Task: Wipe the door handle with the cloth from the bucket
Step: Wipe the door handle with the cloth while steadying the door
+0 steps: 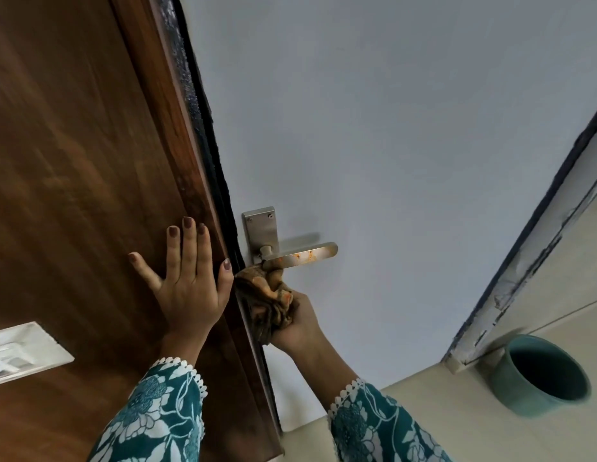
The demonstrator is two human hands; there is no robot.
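1. Left hand [187, 288] is lying flat on the brown wooden frame [90, 161], fingers spread and fully extended, gripping nothing.
2. Right hand [299, 323] is closing tight around a bunched brown-orange cloth [268, 295], fist wrapped on the lower part of it.
3. Top of the cloth is pressing against the underside of the door handle [300, 255] at its inner end, right beside the spindle.
4. The handle is a silver lever sticking out to the right from a rectangular backplate [260, 228] on the pale grey door [390, 128]; orange rust-like spots are showing along the lever.
5. Outer end of the lever is sitting bare, cloth not covering it.
6. Teal bucket [540, 378] is standing on the light tiled floor [440, 411] at lower right, near the bottom corner of the door, well apart from both hands; its inside looks dark, contents not readable.
7. White switch plate [20, 351] is showing at the left edge on the wood surface, below the left hand.
8. Both sleeves [157, 411] are showing a teal and white floral print with a white scalloped trim at the cuffs.
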